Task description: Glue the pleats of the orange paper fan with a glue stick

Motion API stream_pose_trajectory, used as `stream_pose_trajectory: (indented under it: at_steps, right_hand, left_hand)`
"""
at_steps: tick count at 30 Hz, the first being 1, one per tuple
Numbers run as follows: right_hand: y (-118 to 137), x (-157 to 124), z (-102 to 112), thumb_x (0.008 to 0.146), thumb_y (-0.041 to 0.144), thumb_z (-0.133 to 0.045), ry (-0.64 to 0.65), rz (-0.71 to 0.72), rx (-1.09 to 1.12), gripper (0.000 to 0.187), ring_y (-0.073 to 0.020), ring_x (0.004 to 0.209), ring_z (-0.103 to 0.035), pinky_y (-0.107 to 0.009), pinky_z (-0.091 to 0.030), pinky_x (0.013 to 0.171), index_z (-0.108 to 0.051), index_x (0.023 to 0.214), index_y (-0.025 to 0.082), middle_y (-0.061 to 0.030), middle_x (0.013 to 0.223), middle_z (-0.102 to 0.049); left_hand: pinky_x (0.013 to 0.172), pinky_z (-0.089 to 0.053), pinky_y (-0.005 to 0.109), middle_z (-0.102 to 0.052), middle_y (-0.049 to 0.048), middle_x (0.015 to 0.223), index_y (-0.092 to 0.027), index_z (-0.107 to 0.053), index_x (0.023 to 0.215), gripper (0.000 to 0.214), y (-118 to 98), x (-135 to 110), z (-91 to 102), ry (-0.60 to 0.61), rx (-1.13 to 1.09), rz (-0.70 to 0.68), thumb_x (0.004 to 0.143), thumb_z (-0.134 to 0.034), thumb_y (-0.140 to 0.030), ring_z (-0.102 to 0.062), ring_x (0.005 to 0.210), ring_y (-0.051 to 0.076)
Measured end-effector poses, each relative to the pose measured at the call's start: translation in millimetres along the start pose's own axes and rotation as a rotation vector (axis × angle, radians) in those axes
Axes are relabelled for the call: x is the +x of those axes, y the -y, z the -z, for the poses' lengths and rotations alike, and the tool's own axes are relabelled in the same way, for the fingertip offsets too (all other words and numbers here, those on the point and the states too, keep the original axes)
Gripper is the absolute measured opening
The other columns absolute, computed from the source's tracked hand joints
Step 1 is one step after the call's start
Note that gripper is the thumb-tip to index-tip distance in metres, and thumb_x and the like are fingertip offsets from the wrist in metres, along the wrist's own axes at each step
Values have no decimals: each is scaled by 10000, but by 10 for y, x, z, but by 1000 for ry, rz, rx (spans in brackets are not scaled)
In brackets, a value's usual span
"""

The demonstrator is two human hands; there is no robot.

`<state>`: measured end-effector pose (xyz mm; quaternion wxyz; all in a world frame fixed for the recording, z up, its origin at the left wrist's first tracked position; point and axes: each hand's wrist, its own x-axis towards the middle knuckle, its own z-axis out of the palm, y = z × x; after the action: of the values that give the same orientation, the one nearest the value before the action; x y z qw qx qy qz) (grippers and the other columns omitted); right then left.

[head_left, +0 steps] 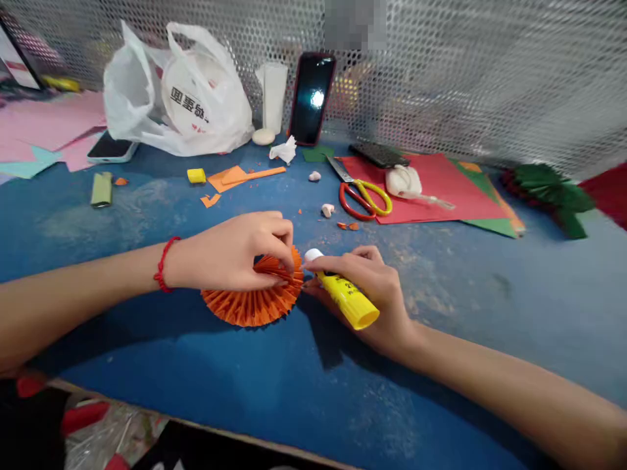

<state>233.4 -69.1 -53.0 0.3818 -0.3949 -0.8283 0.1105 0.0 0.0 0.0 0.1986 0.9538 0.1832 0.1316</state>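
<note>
An orange pleated paper fan (255,303) lies on the blue table (441,294) in front of me. My left hand (232,253) rests on top of it, fingers pinched on its upper right folds. A red cord circles that wrist. My right hand (372,294) grips a yellow glue stick (345,297), whose white tip touches the fan's right edge beside my left fingertips.
Red and yellow scissors (362,196) lie behind, next to red and green paper sheets (441,189). A white plastic bag (181,98), an upright phone (312,98), a white cup (273,94), orange scraps (235,177), a green folded fan (548,192) and a mesh wall at the back.
</note>
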Motion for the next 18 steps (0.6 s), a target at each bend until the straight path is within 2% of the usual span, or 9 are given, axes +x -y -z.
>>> stream_pose_trajectory:
  at_steps: [9,18]
  right_hand:
    - [51,6,31,856,134,-703,-12,4,18,248,-113,644,-629,-337,-331,769,-627,1065,244,53,918,-781]
    - [20,-11,8,827,75,-680,-32,1,17,342,-125,708,-675,-342,-342,782,-605,1103,262,48,988,-776]
  left_hand:
    - [748,-370,286,-621,23,835,-206,-756,843,85,17,24,-47,-11,35,-34,851,-689,-155,-548,808,153]
    - [739,-351,281,-605,6,782,-189,-746,778,105,15,35,-90,-25,28,-24,850,-681,-148,-555,758,130]
